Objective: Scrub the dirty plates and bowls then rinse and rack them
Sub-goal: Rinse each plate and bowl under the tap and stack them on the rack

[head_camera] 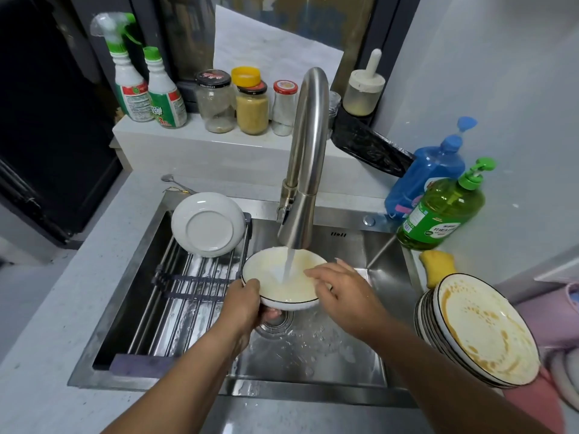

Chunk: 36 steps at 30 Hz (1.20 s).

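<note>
A pale speckled counter (62, 308) surrounds a steel sink (313, 355) set below a dark window. A rod rack (188, 292) spans the sink's left half and carries one clean bowl (208, 225), upside down. Right of the sink, dirty plates (482, 333) lean in a stack, with soap bottles (438, 211) behind. The tap (305, 158) pours into a bowl (282, 283) over the drain; the left hand (246, 305) grips its near rim, and the right hand (338, 291) rests flat-fingered inside.

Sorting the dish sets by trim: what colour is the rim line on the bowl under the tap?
Black, a thin line round the white bowl, seen in the head view.
</note>
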Tool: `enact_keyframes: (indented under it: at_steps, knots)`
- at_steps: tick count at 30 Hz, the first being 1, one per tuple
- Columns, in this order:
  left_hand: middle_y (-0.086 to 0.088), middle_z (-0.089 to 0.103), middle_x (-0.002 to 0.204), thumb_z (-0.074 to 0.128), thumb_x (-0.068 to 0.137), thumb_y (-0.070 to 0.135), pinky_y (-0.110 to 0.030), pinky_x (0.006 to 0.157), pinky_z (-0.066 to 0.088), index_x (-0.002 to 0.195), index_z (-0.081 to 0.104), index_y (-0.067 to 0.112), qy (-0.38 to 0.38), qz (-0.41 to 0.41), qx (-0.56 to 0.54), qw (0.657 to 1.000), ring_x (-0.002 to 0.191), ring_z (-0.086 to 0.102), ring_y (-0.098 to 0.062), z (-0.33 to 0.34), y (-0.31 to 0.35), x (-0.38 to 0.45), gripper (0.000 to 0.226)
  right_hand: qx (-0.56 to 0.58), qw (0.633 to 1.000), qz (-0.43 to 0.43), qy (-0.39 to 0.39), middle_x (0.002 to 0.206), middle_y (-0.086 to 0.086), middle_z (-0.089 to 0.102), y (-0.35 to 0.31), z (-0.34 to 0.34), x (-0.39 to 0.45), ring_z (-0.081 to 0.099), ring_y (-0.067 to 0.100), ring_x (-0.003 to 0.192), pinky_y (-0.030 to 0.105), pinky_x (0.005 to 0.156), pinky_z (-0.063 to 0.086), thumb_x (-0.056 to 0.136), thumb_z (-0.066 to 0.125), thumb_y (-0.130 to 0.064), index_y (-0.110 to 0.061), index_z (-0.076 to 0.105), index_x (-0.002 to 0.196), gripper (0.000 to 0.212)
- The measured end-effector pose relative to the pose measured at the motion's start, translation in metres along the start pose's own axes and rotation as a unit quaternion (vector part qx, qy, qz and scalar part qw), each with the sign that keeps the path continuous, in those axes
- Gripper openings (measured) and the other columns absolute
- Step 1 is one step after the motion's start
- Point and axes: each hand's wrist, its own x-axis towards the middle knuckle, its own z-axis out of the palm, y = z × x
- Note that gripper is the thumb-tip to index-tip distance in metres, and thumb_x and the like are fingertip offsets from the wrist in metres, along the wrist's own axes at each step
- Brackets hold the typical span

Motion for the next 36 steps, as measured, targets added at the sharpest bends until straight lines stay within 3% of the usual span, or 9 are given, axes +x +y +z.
enact_keyframes:
  at_steps: [5, 10, 13, 19, 24, 27, 31, 34, 36]
  knots:
    - [-0.017, 0.07, 0.079, 0.041, 0.104, 0.018, -0.029, 0.046, 0.057, 0.11, 0.06, -0.004, -0.035, -0.059, 0.034, 0.997, 0.052, 0.067, -0.021, -0.001, 0.011, 0.006, 0.029, 0.06, 0.992, -0.074, -0.081, 0.107, -0.016, 0.069, -0.017, 0.008, -0.004, 0.06, 0.001, 0.102, 0.032, 0.091, 0.051, 0.083, 0.06, -0.071, -0.033, 0.071, 0.115, 0.051]
    - [-0.011, 0.071, 0.079, 0.043, 0.105, 0.048, -0.03, 0.054, 0.058, 0.121, 0.064, 0.006, -0.094, -0.072, 0.076, 0.99, 0.062, 0.068, -0.02, -0.011, 0.027, 0.008, 0.049, 0.164, 0.983, -0.017, -0.076, 0.083, -0.014, 0.071, -0.023, 0.007, 0.016, 0.063, 0.002, 0.071, 0.025, 0.065, 0.048, 0.084, 0.078, -0.04, -0.033, 0.075, 0.096, 0.015]
    - [-0.003, 0.064, 0.124, 0.041, 0.097, 0.071, -0.039, 0.083, 0.057, 0.144, 0.048, 0.027, -0.126, 0.024, 0.214, 0.968, 0.105, 0.066, -0.022, -0.027, 0.04, 0.01, 0.065, 0.246, 0.965, 0.027, -0.082, 0.079, -0.009, 0.07, -0.016, -0.009, 0.032, 0.062, 0.006, 0.068, 0.027, 0.063, 0.047, 0.084, 0.08, -0.036, -0.028, 0.074, 0.087, 0.01]
    - [-0.004, 0.07, 0.124, 0.068, 0.097, 0.02, -0.037, 0.105, 0.05, 0.124, 0.062, 0.019, -0.26, 0.154, 0.245, 0.921, 0.119, 0.064, -0.019, -0.057, 0.048, 0.026, 0.028, 0.344, 0.927, 0.075, -0.128, 0.096, 0.021, 0.072, 0.0, -0.033, 0.043, 0.064, 0.02, 0.082, 0.034, 0.077, 0.05, 0.093, 0.071, -0.023, -0.001, 0.068, 0.102, 0.024]
    - [-0.007, 0.073, 0.102, 0.066, 0.095, 0.009, -0.038, 0.082, 0.059, 0.108, 0.058, 0.006, -0.29, 0.115, 0.21, 0.926, 0.096, 0.07, -0.02, -0.046, 0.047, 0.021, 0.015, 0.301, 0.943, 0.122, -0.069, 0.093, 0.003, 0.074, 0.001, -0.017, 0.061, 0.069, 0.016, 0.087, 0.036, 0.081, 0.052, 0.092, 0.071, -0.037, -0.018, 0.069, 0.093, 0.02]
    - [-0.023, 0.068, 0.116, 0.067, 0.096, 0.015, -0.063, 0.092, 0.052, 0.114, 0.057, 0.009, -0.29, 0.084, 0.18, 0.936, 0.101, 0.069, -0.032, -0.032, 0.038, 0.012, 0.022, 0.257, 0.958, 0.13, -0.013, 0.103, -0.003, 0.07, -0.008, 0.001, 0.075, 0.068, 0.02, 0.096, 0.043, 0.088, 0.055, 0.099, 0.057, -0.036, -0.026, 0.065, 0.103, 0.013]
    - [-0.015, 0.073, 0.113, 0.062, 0.099, 0.021, -0.063, 0.09, 0.056, 0.123, 0.055, 0.016, -0.251, 0.019, 0.089, 0.964, 0.106, 0.07, -0.034, -0.013, 0.028, -0.002, 0.025, 0.239, 0.964, 0.115, 0.028, 0.094, 0.0, 0.064, -0.032, 0.026, 0.081, 0.066, 0.022, 0.086, 0.036, 0.074, 0.057, 0.1, 0.055, -0.025, -0.02, 0.06, 0.098, 0.007]
    - [-0.014, 0.077, 0.106, 0.055, 0.103, 0.018, -0.055, 0.073, 0.063, 0.127, 0.053, 0.012, -0.208, -0.037, -0.084, 0.974, 0.096, 0.075, -0.03, -0.003, 0.027, -0.004, 0.025, 0.236, 0.955, 0.174, -0.051, 0.1, 0.004, 0.064, -0.047, 0.045, 0.08, 0.067, 0.025, 0.091, 0.036, 0.075, 0.056, 0.1, 0.047, -0.057, -0.028, 0.057, 0.123, 0.039]
    - [-0.02, 0.075, 0.113, 0.052, 0.105, 0.017, -0.062, 0.075, 0.06, 0.13, 0.054, 0.008, -0.164, -0.06, -0.183, 0.967, 0.098, 0.075, -0.034, 0.002, 0.027, 0.002, 0.027, 0.014, 0.995, 0.051, -0.085, 0.129, 0.012, 0.06, -0.045, 0.06, 0.082, 0.063, 0.033, 0.109, 0.042, 0.088, 0.053, 0.106, 0.034, -0.043, -0.023, 0.041, 0.147, 0.046]
